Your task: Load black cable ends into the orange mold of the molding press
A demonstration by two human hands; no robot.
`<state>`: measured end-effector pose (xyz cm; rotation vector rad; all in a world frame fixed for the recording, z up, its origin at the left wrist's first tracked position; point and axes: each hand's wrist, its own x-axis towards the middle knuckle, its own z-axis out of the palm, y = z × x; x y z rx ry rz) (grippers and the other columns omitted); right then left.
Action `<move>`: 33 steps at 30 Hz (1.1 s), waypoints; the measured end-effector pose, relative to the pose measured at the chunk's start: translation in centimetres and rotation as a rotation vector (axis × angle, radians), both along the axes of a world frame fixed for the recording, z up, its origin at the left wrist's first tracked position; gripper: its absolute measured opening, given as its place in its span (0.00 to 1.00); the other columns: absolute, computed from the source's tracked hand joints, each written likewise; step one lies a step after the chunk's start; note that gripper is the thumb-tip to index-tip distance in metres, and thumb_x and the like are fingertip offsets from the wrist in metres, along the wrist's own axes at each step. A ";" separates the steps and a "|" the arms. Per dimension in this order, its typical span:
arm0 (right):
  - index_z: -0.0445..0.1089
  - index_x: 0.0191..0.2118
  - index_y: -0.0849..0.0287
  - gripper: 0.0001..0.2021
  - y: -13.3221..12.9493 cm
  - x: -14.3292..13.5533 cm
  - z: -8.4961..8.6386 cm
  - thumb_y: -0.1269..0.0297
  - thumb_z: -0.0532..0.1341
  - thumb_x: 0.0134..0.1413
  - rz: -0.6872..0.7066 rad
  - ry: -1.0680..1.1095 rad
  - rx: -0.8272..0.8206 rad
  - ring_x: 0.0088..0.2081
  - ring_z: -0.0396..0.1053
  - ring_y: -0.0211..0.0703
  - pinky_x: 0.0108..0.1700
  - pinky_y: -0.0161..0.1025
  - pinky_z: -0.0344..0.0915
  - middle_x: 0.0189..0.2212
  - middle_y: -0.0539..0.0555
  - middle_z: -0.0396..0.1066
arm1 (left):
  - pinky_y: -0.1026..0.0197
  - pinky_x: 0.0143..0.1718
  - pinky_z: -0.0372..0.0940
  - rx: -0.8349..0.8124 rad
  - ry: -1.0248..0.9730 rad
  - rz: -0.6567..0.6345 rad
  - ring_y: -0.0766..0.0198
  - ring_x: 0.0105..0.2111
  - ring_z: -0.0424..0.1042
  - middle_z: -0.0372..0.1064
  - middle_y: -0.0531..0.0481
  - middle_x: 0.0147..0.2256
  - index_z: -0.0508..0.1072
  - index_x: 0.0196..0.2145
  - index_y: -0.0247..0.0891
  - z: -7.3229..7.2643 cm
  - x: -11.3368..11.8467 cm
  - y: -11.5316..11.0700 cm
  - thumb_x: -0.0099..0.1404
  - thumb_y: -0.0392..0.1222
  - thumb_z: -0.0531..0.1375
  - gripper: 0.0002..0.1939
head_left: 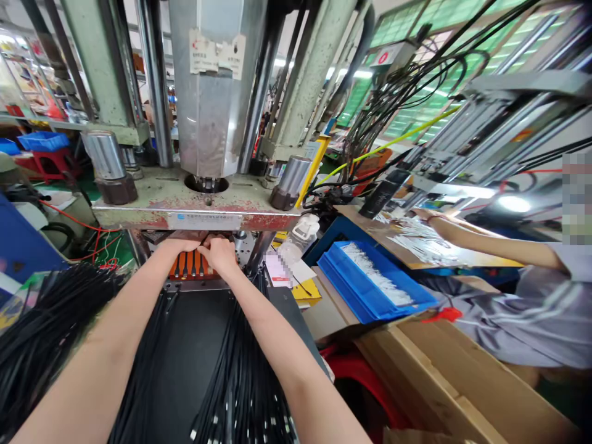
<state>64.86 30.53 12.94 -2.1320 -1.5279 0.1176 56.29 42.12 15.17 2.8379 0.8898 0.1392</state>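
Observation:
Both my hands reach under the press plate (157, 214), over an orange mold block (198, 269) with several black cable ends (193, 270) lying in its slots. My left hand (181, 245) is at the block's back left, fingers closed and pointing right. Close beside it, my right hand (220, 254) is curled in a pinch near the block's right side. What the fingertips of either hand hold is too small and too hidden to make out. Bundles of black cables lie on the dark table (192, 345) between my forearms, some with metal plugs at their near ends.
A thick pile of black cables (50, 320) is at left. To the right are a clear plastic jug (303, 233), a blue bin (370, 277) of white parts and a cardboard box (444, 370). A co-worker's arm (490, 240) reaches over a table of white pieces.

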 end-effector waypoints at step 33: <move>0.67 0.36 0.58 0.07 -12.8 -5.5 2.2 0.61 0.55 0.61 0.362 0.663 0.518 0.21 0.66 0.35 0.28 0.31 0.61 0.19 0.46 0.67 | 0.69 0.21 0.59 -0.738 -0.738 -0.104 0.73 0.21 0.61 0.65 0.54 0.29 0.67 0.40 0.36 6.1 -10.9 -14.8 0.64 0.47 0.56 0.12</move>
